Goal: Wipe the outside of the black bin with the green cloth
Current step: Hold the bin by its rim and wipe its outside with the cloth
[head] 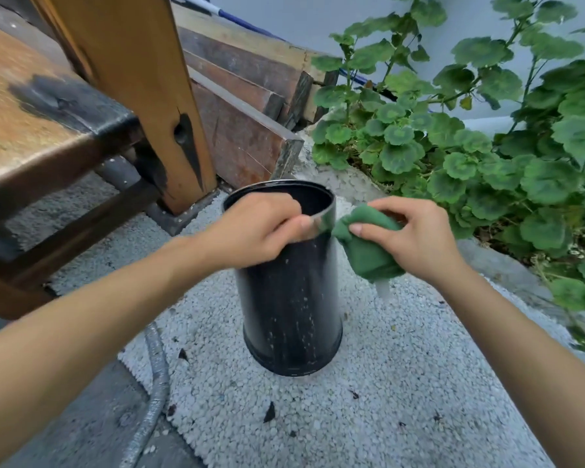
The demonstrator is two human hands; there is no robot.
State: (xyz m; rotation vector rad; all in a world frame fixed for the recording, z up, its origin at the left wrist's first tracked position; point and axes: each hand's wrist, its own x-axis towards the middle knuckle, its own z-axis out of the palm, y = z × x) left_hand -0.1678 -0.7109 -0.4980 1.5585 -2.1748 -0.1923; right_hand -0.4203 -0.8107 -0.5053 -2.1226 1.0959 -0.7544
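**Two hands at the rim of the black bin**

Two hands are on the job as I watch through the head camera. My left hand (257, 228) is closed over the near rim of the black bin (289, 298), fingers curled across the edge and into the opening, thumb on the outside. My right hand (416, 238) is clenched around the bunched green cloth (365, 248), which is pressed against the upper right side of the bin, just under the rim. A small pale tag hangs from the lower edge of the cloth.

The bin stands upright on pale pebbled ground (385, 383), in the middle of the view, open at the top. Its glossy wall carries many small light specks, mostly down the front face, and the rim beside the cloth shows a bright reflection.

To the left, a worn wooden bench (41, 130) and an upright timber post (142, 96) stand close to the bin without touching it. Behind them dark wooden boards (247, 106) lean in a stack. A grey hose (156, 376) curves along the ground at lower left. To the right, round-leaved green plants (487, 146) fill a bed near the cloth hand, against a pale wall (301, 15).
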